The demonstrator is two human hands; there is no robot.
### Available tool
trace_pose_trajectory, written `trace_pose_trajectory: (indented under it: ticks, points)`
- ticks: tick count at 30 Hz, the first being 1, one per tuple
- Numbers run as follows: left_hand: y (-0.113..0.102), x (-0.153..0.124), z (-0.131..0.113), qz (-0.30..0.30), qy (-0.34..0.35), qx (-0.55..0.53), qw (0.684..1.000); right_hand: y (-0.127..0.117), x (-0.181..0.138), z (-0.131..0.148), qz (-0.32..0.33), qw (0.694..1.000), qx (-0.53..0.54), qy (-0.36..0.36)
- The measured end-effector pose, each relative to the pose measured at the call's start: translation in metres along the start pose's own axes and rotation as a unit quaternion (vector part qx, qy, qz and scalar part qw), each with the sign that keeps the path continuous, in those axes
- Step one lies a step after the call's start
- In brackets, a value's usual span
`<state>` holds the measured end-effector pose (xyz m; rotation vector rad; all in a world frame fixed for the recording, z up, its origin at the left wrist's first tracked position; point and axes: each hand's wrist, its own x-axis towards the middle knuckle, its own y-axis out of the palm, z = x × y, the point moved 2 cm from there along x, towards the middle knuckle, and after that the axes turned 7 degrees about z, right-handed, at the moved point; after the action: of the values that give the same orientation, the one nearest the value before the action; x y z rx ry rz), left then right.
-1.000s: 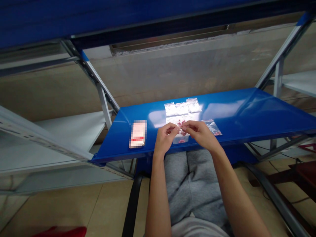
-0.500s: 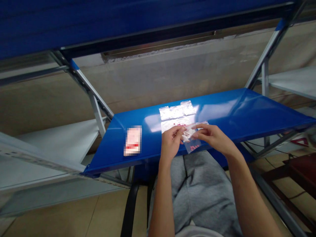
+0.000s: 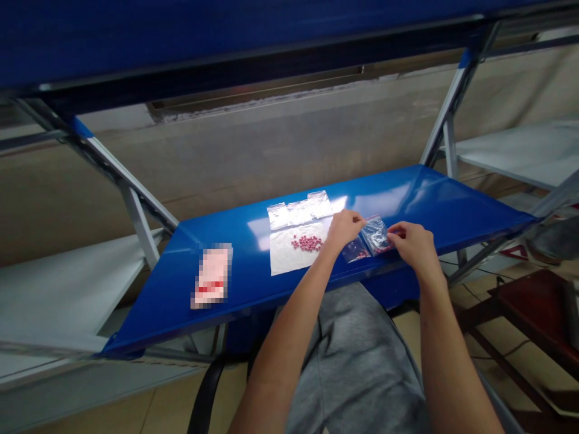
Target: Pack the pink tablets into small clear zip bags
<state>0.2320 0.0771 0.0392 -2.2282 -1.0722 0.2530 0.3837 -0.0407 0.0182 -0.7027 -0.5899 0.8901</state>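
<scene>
My left hand (image 3: 344,229) pinches the upper left corner of a clear zip bag (image 3: 376,234). My right hand (image 3: 411,240) has its fingertips closed on the right edge of the same bag, which lies at the table's front with some red beads low inside. Just left of it, partly under my left hand, rests another zip bag (image 3: 355,249) with red beads in its bottom. A pile of red beads (image 3: 308,243) is spread on a white cloth or paper (image 3: 289,260) left of my hands.
Several shiny clear bags (image 3: 299,211) lie in a row behind the white sheet. A blurred pink-and-white packet (image 3: 212,274) is at the left of the blue table (image 3: 253,289). A blue shelf (image 3: 253,42) overhangs the back; slanted metal posts (image 3: 131,181) stand at the sides.
Both hands have moved right with the bag, from over the front edge down onto the table. The bead pile has come into full view. The camera has turned right.
</scene>
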Motion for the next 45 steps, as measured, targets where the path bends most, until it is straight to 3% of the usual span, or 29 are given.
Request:
trace_pose_trajectory:
  ticks: [4, 15, 19, 21, 25, 28, 34, 42, 45]
  points:
    - [0.005, 0.014, 0.003, 0.003, -0.012, 0.054, 0.998, 0.010, 0.006, -0.005, -0.003, 0.998, -0.055, -0.008]
    - [0.005, 0.006, 0.010, -0.043, 0.001, 0.102, 0.994, 0.016, 0.010, -0.003, -0.018, 0.995, -0.084, -0.045]
    - [-0.021, 0.000, 0.026, -0.085, 0.001, 0.097, 0.992, 0.014, 0.040, 0.027, -0.044, 0.993, -0.069, -0.090]
    - [-0.041, -0.002, 0.037, -0.113, -0.021, 0.117, 0.986, 0.023, 0.063, 0.052, -0.023, 0.993, -0.032, -0.116]
    - [-0.071, -0.003, 0.055, -0.160, -0.106, 0.185, 0.964, 0.064, 0.104, 0.097, 0.073, 0.988, -0.012, -0.133]
    - [-0.075, 0.001, 0.058, -0.137, -0.128, 0.241, 0.952, 0.092, 0.120, 0.111, 0.066, 0.990, -0.021, -0.124]
    - [-0.072, 0.013, 0.058, -0.095, -0.122, 0.237, 0.959, 0.117, 0.133, 0.107, 0.118, 0.987, -0.022, -0.107]
    - [-0.077, 0.014, 0.057, -0.120, -0.113, 0.181, 0.970, 0.113, 0.132, 0.108, 0.117, 0.989, 0.017, -0.087]
    - [-0.083, 0.009, 0.051, -0.134, -0.082, 0.139, 0.978, 0.105, 0.129, 0.107, 0.109, 0.986, 0.118, -0.042]
